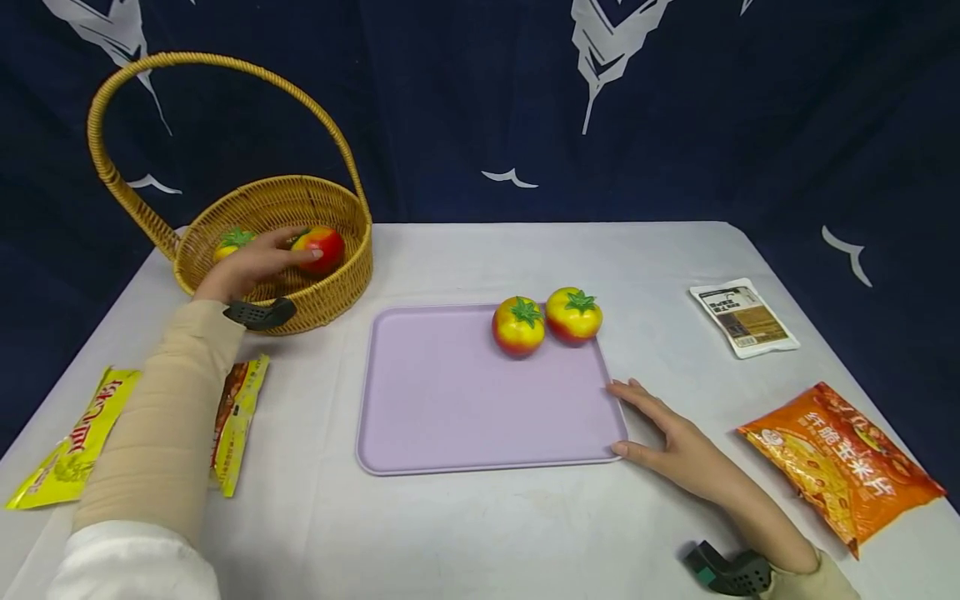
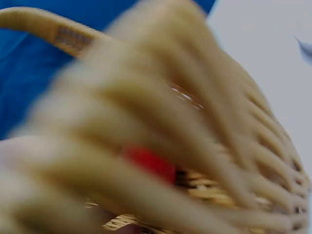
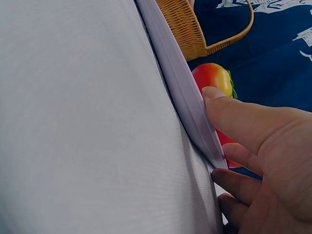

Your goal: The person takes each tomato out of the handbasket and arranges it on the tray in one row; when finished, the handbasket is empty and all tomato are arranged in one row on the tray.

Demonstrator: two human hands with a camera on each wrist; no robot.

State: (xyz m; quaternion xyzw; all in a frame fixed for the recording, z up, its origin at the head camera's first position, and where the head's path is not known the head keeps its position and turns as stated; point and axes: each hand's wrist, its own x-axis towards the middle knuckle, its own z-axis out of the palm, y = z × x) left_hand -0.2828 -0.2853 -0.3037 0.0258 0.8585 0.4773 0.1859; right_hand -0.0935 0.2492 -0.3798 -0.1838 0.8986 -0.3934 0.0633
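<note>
My left hand (image 1: 255, 262) reaches over the near rim of the wicker basket (image 1: 348, 279). Its thumb and fingers grip a red and yellow tomato (image 1: 326, 252) inside, while a second tomato (image 1: 235, 240) lies left of the hand. In the left wrist view the basket's weave (image 2: 195, 112) blurs across most of the picture, with a patch of the red tomato (image 2: 151, 163) showing through. My right hand (image 1: 686, 454), fingers spread, touches the right edge of the lilac tray (image 1: 480, 408). Two tomatoes, one (image 1: 518, 327) beside another (image 1: 573, 316), sit at the tray's far right.
Two yellow snack packets, one (image 1: 78, 442) left of the left forearm and one (image 1: 238, 425) partly under it, lie on the white cloth. On the right are a white-and-brown pouch (image 1: 745, 318) and an orange chip bag (image 1: 843, 467). The tall basket handle (image 1: 217, 60) arches above.
</note>
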